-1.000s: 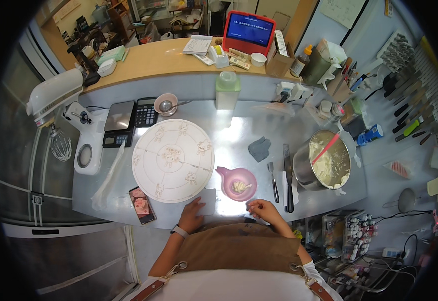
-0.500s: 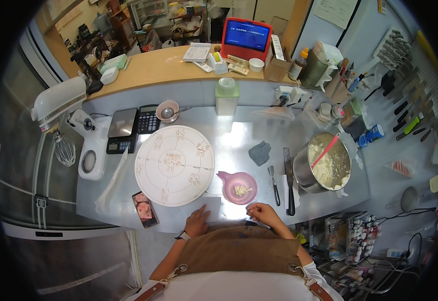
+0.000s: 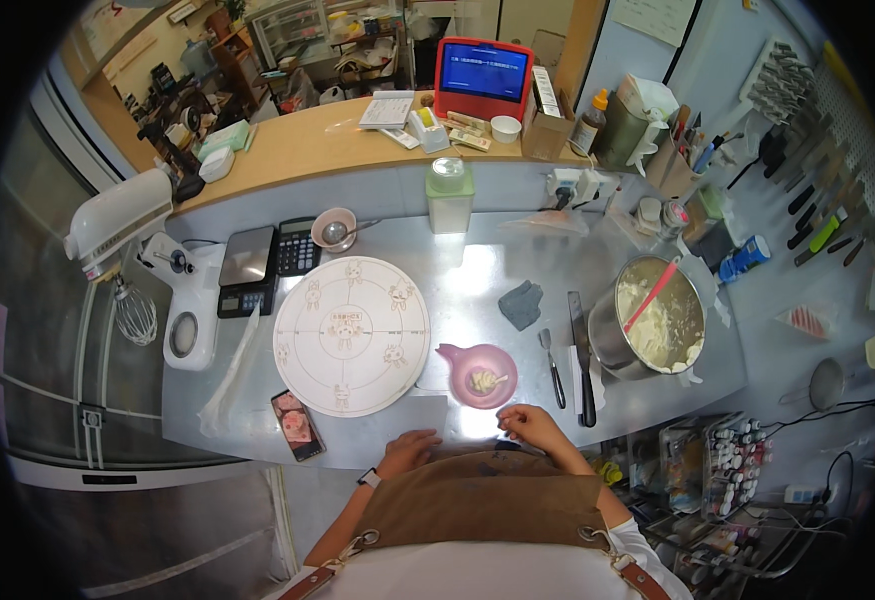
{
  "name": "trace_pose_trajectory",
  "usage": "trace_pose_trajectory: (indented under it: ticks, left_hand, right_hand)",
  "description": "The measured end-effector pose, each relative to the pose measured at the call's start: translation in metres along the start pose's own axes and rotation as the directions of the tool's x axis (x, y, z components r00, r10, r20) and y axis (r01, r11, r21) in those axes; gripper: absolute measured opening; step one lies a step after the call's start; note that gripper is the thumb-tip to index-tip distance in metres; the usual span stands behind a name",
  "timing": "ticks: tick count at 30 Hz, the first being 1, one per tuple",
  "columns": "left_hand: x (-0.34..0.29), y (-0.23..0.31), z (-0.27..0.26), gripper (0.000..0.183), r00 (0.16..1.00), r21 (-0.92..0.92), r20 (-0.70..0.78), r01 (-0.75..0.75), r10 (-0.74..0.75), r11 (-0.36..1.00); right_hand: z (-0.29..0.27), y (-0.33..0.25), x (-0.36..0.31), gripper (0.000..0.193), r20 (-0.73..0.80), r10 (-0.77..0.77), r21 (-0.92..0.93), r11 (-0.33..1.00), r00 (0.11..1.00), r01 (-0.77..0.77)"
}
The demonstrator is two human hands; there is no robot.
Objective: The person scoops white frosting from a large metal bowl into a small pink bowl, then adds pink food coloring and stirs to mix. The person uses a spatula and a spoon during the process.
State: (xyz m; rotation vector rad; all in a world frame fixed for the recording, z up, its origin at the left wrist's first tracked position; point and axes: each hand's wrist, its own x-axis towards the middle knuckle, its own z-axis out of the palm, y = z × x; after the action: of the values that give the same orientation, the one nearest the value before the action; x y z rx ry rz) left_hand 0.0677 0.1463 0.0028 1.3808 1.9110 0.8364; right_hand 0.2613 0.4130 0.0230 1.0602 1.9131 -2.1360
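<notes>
My left hand (image 3: pixel 409 452) rests at the table's front edge, fingers stretched out, just below a grey sheet (image 3: pixel 422 411). Nothing shows in it. My right hand (image 3: pixel 534 428) lies at the edge with curled fingers; whether they hold anything small is hidden. Just beyond it is a pink bowl with a pouring lip (image 3: pixel 497 363), with a pale creamy lump (image 3: pixel 486 380) inside. Left of the bowl stands a round white turntable (image 3: pixel 352 375) printed with animal drawings. To the right are a small spatula (image 3: pixel 552 370) and a long palette knife (image 3: pixel 581 350).
A steel mixing bowl (image 3: pixel 609 335) of cream holds a pink spatula (image 3: pixel 651 298). A grey cloth (image 3: pixel 520 305) lies mid-table. On the left are a phone (image 3: pixel 298 425), scale (image 3: pixel 247 262), calculator (image 3: pixel 298 247) and stand mixer (image 3: pixel 122 215). A green-lidded container (image 3: pixel 449 205) stands at the back.
My left hand has drawn back off the grey sheet toward the front edge, its fingers now pointing right. My right hand stays beside the pink bowl. The whole view has shifted slightly.
</notes>
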Motion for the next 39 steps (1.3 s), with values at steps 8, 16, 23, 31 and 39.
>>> trace_pose_trajectory:
  ticks: [8,16,23,31,39]
  left_hand:
    - [-0.007,0.014,-0.011,0.028,0.952,-0.451,0.252,0.273,-0.172,0.850]
    - [0.002,0.045,-0.040,0.029,0.888,-0.478,0.409,0.404,-0.210,0.780]
    - [0.005,0.055,-0.042,0.027,0.902,-0.344,0.346,0.377,-0.256,0.860]
    - [-0.003,0.068,-0.038,0.021,0.908,-0.420,0.263,0.411,-0.325,0.809]
    - [0.032,0.104,-0.041,0.018,0.960,-0.506,0.128,0.279,-0.248,0.817]
  right_hand:
    - [-0.004,0.003,0.000,0.021,0.020,-0.016,-0.100,0.995,1.000,0.018]
    - [-0.015,0.013,-0.009,0.020,-0.049,-0.084,-0.063,0.995,0.995,0.081]
    - [-0.026,0.018,-0.035,0.016,-0.148,-0.066,-0.034,0.998,0.987,0.062]
    - [-0.089,-0.056,-0.109,0.019,0.134,-0.244,-0.203,0.942,0.960,0.268]
    - [-0.235,-0.196,-0.120,0.020,-0.322,-0.591,-0.670,0.694,0.739,0.263]
